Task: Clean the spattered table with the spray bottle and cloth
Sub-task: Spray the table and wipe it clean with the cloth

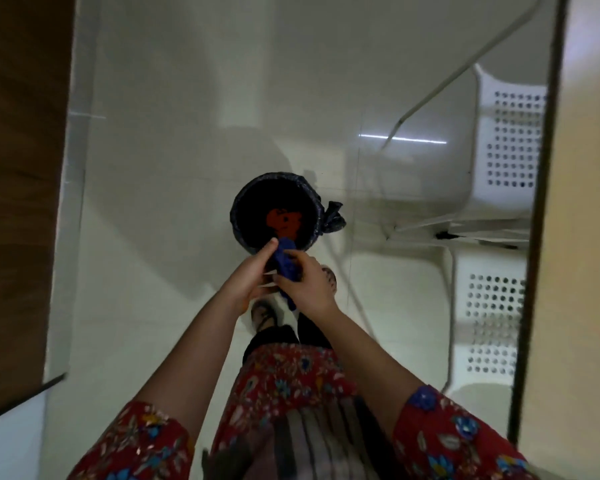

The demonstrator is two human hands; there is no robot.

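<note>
Here both hands, left (248, 277) and right (307, 287), clamp the cloth (286, 263), lengthwise toward the bin (238, 209).

Two hands, left (248, 277) and right (305, 289), one blue cloth (286, 263), one bin (276, 213), two white chairs (506, 143).

Blue cloth (286, 263), black-lined bin (238, 216) holding something red, perhaps paper; red floral sleeves (458, 441), white perforated chairs (510, 143)
</note>
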